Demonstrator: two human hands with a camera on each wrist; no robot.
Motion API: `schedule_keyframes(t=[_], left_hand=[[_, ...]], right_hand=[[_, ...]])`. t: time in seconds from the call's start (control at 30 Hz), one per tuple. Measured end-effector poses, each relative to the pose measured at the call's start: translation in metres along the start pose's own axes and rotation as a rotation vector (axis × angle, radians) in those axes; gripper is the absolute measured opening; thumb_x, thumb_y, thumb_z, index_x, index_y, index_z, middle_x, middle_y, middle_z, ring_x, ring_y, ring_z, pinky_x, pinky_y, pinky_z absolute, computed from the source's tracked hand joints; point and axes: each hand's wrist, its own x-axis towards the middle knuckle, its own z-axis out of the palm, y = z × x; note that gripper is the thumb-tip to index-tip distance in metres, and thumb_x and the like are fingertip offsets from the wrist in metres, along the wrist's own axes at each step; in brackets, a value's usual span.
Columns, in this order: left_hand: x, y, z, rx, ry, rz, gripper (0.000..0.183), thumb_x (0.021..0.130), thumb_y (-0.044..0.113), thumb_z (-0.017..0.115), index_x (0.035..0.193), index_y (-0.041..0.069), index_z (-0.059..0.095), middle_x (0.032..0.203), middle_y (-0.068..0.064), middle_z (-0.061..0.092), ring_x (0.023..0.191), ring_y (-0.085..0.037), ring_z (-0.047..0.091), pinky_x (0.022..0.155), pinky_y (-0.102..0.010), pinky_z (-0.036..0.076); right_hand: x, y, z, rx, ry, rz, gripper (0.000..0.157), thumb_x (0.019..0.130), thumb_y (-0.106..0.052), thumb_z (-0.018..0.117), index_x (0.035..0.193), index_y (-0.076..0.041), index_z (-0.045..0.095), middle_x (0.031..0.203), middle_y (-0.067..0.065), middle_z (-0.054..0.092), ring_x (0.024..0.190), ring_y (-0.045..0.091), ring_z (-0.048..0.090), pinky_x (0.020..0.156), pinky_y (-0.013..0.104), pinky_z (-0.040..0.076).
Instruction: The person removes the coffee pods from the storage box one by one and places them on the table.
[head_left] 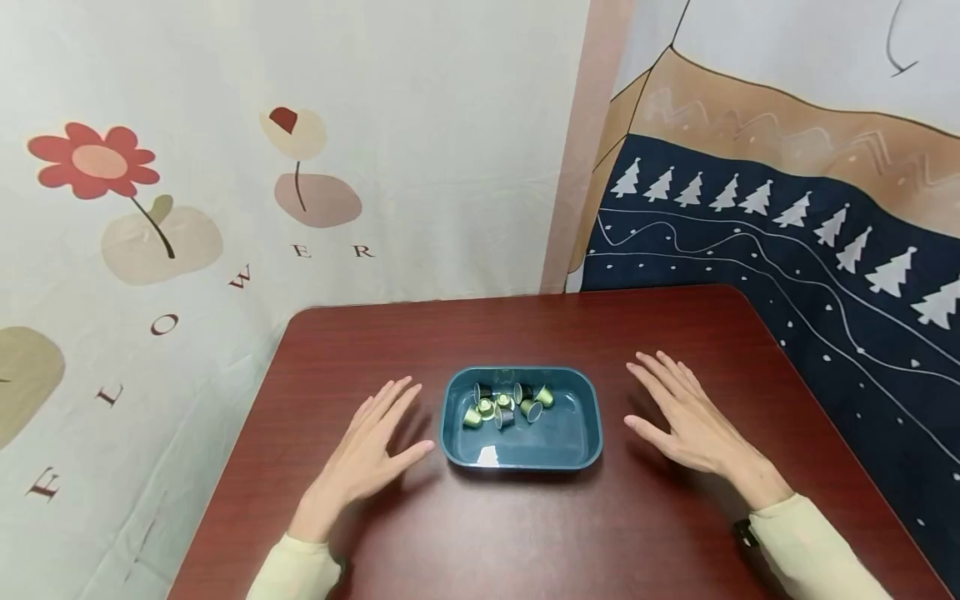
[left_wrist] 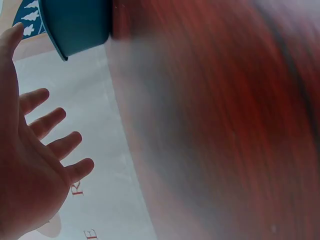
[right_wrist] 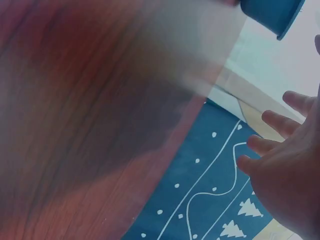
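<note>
A blue rectangular tray (head_left: 570, 450) lies on the table, with several small coffee capsules (head_left: 504, 417) grouped in its back left part. Some capsules are green, others dark or grey, and they lie at different angles. To the tray's left is my left hand (head_left: 367, 454), fingers extended and holding nothing. My right hand (head_left: 686, 421) is on the other side, fingers also extended, apart from the tray. In the left wrist view the left hand (left_wrist: 35, 150) shows near a corner of the tray (left_wrist: 75, 25). The right wrist view catches the right hand (right_wrist: 287, 160) below the tray's edge (right_wrist: 270, 15).
The reddish-brown wooden table (head_left: 510, 533) has rounded far corners. Behind it hangs a white cloth (head_left: 450, 167) printed with flowers and letters. A dark blue cloth (head_left: 712, 242) with white trees borders the right side.
</note>
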Motion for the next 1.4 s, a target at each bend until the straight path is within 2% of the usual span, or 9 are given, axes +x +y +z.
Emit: schedule_keyframes(t=[0.17, 0.4, 0.5, 0.73, 0.9, 1.07, 1.4], left_hand=[[0.002, 0.008, 0.0, -0.03, 0.015, 0.006, 0.089, 0.101, 0.055, 0.08, 0.175, 0.021, 0.044, 0.181, -0.009, 0.044, 0.17, -0.044, 0.037, 0.134, -0.073, 0.032], [0.006, 0.025, -0.005, -0.066, 0.017, 0.035, 0.088, 0.102, 0.053, 0.08, 0.175, 0.023, 0.043, 0.182, -0.004, 0.045, 0.172, -0.038, 0.037, 0.136, -0.071, 0.033], [0.009, 0.032, -0.004, -0.078, 0.016, 0.061, 0.086, 0.101, 0.052, 0.082, 0.173, 0.022, 0.047, 0.18, -0.004, 0.047, 0.172, -0.037, 0.038, 0.135, -0.07, 0.034], [0.015, 0.044, 0.0, -0.09, 0.013, 0.108, 0.081, 0.1, 0.052, 0.083, 0.168, 0.018, 0.055, 0.177, -0.005, 0.052, 0.171, -0.039, 0.04, 0.134, -0.072, 0.035], [0.021, 0.05, 0.005, -0.053, 0.022, 0.132, 0.08, 0.1, 0.055, 0.082, 0.165, 0.016, 0.058, 0.172, -0.006, 0.057, 0.167, -0.042, 0.045, 0.132, -0.074, 0.038], [0.025, 0.056, 0.007, -0.03, 0.033, 0.167, 0.078, 0.099, 0.053, 0.084, 0.163, 0.016, 0.061, 0.167, -0.008, 0.062, 0.163, -0.043, 0.05, 0.131, -0.074, 0.04], [0.034, 0.063, 0.011, -0.009, 0.016, 0.179, 0.075, 0.098, 0.049, 0.087, 0.16, 0.013, 0.064, 0.163, -0.009, 0.066, 0.158, -0.039, 0.057, 0.131, -0.07, 0.042]], right_hand=[[0.0, -0.009, -0.001, 0.022, -0.008, 0.003, 0.087, 0.103, -0.045, 0.08, 0.176, -0.017, 0.04, 0.182, 0.019, 0.038, 0.171, 0.05, 0.027, 0.146, 0.06, 0.011], [0.001, -0.023, 0.0, 0.044, -0.026, -0.006, 0.091, 0.104, -0.049, 0.079, 0.178, -0.021, 0.035, 0.184, 0.014, 0.036, 0.173, 0.047, 0.026, 0.148, 0.045, 0.002], [0.0, -0.029, 0.002, 0.056, -0.037, -0.005, 0.093, 0.103, -0.051, 0.079, 0.179, -0.023, 0.034, 0.185, 0.013, 0.035, 0.174, 0.046, 0.024, 0.148, 0.046, 0.003], [0.001, -0.041, 0.01, 0.079, -0.047, 0.003, 0.098, 0.099, -0.053, 0.084, 0.178, -0.022, 0.035, 0.185, 0.012, 0.036, 0.174, 0.045, 0.025, 0.143, 0.064, 0.019], [0.003, -0.046, 0.017, 0.086, -0.05, 0.003, 0.101, 0.097, -0.055, 0.085, 0.178, -0.019, 0.036, 0.184, 0.012, 0.036, 0.172, 0.047, 0.027, 0.137, 0.072, 0.026], [0.004, -0.051, 0.021, 0.097, -0.06, 0.025, 0.103, 0.096, -0.058, 0.085, 0.178, -0.019, 0.036, 0.185, 0.011, 0.035, 0.173, 0.047, 0.026, 0.135, 0.075, 0.027], [0.005, -0.055, 0.029, 0.12, -0.058, 0.029, 0.104, 0.094, -0.058, 0.086, 0.176, -0.013, 0.039, 0.184, 0.012, 0.036, 0.172, 0.048, 0.028, 0.134, 0.077, 0.027]])
